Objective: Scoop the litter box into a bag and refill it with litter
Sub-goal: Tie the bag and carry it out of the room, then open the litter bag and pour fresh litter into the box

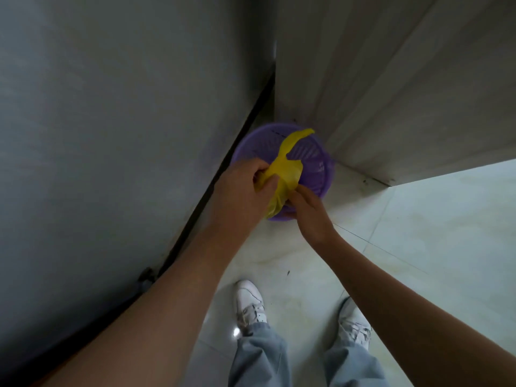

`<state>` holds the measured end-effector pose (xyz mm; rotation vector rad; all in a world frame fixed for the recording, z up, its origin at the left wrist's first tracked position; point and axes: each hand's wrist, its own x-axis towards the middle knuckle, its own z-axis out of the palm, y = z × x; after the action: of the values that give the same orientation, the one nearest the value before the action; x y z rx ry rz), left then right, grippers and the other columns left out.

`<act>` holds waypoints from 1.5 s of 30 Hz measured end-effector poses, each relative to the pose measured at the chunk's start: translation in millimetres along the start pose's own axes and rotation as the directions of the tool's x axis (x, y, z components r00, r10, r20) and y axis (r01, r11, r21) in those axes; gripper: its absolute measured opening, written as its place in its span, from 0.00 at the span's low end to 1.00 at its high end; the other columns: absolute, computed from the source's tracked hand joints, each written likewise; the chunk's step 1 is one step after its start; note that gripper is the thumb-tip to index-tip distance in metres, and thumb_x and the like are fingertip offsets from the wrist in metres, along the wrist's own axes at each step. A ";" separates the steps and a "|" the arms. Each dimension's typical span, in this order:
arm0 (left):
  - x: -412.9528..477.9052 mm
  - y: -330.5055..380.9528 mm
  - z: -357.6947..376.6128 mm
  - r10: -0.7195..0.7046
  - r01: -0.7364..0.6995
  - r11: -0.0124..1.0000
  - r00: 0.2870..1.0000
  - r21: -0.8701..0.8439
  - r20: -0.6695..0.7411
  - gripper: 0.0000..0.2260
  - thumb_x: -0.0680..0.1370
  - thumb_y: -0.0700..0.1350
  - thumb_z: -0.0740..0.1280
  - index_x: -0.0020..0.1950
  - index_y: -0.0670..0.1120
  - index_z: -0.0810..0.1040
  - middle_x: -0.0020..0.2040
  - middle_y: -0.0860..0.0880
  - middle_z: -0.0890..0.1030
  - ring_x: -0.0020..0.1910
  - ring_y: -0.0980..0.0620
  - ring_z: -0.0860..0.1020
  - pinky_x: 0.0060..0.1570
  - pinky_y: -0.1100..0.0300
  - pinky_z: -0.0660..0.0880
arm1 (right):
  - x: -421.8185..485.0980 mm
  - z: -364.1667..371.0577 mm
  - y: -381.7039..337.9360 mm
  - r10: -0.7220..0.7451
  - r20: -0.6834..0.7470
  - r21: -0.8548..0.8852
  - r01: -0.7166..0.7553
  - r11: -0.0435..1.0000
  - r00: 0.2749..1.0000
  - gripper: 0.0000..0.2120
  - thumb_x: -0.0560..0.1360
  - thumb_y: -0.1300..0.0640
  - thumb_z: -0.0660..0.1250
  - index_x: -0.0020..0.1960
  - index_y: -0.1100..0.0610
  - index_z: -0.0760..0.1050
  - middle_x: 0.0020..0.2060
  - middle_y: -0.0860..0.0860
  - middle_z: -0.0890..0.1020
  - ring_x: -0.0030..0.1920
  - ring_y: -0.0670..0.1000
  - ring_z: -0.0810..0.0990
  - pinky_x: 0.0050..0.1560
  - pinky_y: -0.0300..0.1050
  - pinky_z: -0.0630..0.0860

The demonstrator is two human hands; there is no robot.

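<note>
A crumpled yellow plastic bag (283, 169) hangs over a round purple slatted basket (315, 163) that stands on the floor in a corner. My left hand (245, 185) grips the bunched upper part of the bag. My right hand (310, 210) pinches the lower part of the bag near the basket's front rim. A loose strip of the bag points up and to the right. The inside of the basket is partly hidden by the bag and my hands.
A large grey panel (111, 135) rises on the left with a dark gap along its base. A pale wall (391, 93) closes the corner behind the basket. My feet in white shoes (250, 303) stand on the glossy tiled floor (432, 233).
</note>
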<state>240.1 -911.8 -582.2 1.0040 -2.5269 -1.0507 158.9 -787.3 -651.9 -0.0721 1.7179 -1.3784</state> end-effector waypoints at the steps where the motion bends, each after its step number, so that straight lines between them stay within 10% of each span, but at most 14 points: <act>1: 4.4 -9.4 11.8 0.006 -0.006 1.000 1.000 -0.006 0.025 0.06 0.74 0.44 0.73 0.49 0.45 0.82 0.41 0.53 0.80 0.40 0.58 0.74 0.39 0.67 0.67 | 8.8 -2.9 6.5 0.022 -0.013 0.018 -0.022 1.000 1.000 0.16 0.72 0.55 0.62 0.51 0.66 0.76 0.45 0.62 0.82 0.47 0.61 0.82 0.55 0.63 0.79; 6: 26.5 -51.7 61.0 -0.024 0.025 1.000 0.994 -0.006 0.107 0.05 0.73 0.43 0.74 0.48 0.44 0.82 0.40 0.52 0.81 0.37 0.59 0.73 0.38 0.73 0.65 | 43.5 -17.4 25.9 0.092 -0.049 0.058 -0.089 0.994 0.994 0.08 0.79 0.62 0.60 0.52 0.64 0.76 0.42 0.58 0.78 0.45 0.53 0.77 0.46 0.50 0.74; 16: 36.5 -87.9 113.2 -0.126 0.106 0.992 0.903 0.072 0.410 0.15 0.70 0.53 0.64 0.45 0.42 0.81 0.40 0.46 0.83 0.40 0.44 0.80 0.38 0.52 0.72 | 65.0 -23.8 38.2 0.160 -0.078 0.071 -0.154 0.986 0.984 0.14 0.81 0.62 0.57 0.57 0.71 0.75 0.44 0.57 0.80 0.41 0.47 0.80 0.38 0.37 0.76; 29: 33.2 -89.5 102.3 -0.056 -0.066 0.952 0.921 0.297 0.385 0.23 0.79 0.54 0.58 0.67 0.41 0.75 0.59 0.41 0.80 0.57 0.40 0.77 0.53 0.50 0.74 | 59.1 -39.2 26.9 0.089 -0.140 -0.098 -0.103 0.990 0.986 0.19 0.74 0.48 0.61 0.49 0.64 0.79 0.42 0.62 0.82 0.46 0.62 0.80 0.51 0.58 0.78; 33: 30.6 -74.3 89.2 -0.070 -0.078 0.939 0.910 0.335 0.408 0.28 0.78 0.58 0.52 0.69 0.43 0.73 0.63 0.41 0.79 0.60 0.40 0.76 0.56 0.47 0.75 | 50.2 -44.5 12.4 -0.032 -0.121 -0.279 -0.003 0.960 0.992 0.12 0.78 0.51 0.60 0.41 0.54 0.78 0.37 0.48 0.81 0.42 0.50 0.78 0.47 0.49 0.73; 40: 24.3 -23.2 67.4 0.030 -0.128 0.929 0.961 0.348 0.276 0.22 0.79 0.57 0.52 0.46 0.44 0.79 0.43 0.44 0.81 0.43 0.42 0.79 0.39 0.52 0.74 | 14.2 -70.2 -31.9 -0.237 0.074 -0.752 0.210 0.625 0.969 0.13 0.81 0.49 0.55 0.46 0.48 0.76 0.40 0.48 0.80 0.41 0.51 0.75 0.41 0.43 0.67; 45: 11.6 38.7 34.3 0.105 -0.168 0.903 0.979 0.394 0.177 0.20 0.80 0.56 0.53 0.47 0.46 0.81 0.45 0.47 0.83 0.43 0.44 0.80 0.37 0.54 0.71 | -24.6 -95.9 -84.6 -0.349 0.204 -0.864 0.336 0.374 0.915 0.15 0.79 0.46 0.53 0.46 0.52 0.75 0.42 0.51 0.80 0.44 0.56 0.77 0.43 0.50 0.74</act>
<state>196.8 -881.4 -580.6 0.8449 -2.9713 -0.5881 70.8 -733.8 -572.3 -1.0926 2.3634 -0.5326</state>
